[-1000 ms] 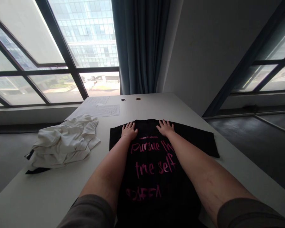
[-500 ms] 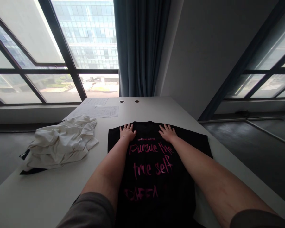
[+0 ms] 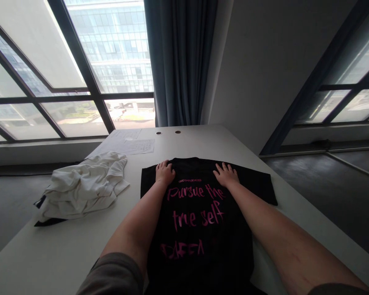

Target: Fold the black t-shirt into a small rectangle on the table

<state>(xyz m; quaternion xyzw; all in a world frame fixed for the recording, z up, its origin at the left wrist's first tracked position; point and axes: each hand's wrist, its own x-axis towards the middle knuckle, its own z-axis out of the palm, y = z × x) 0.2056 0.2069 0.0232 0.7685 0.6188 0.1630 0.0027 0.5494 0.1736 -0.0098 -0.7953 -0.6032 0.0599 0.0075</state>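
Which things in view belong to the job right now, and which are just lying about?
In the job:
Black shirt, spread on the table
Left hand and right hand, both resting on it

Lying about:
Crumpled white cloth, untouched
Papers beyond the cloth

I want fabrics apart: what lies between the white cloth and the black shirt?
In the head view, pale tabletop separates white cloth and black shirt; the left forearm overhangs it nearer the camera.
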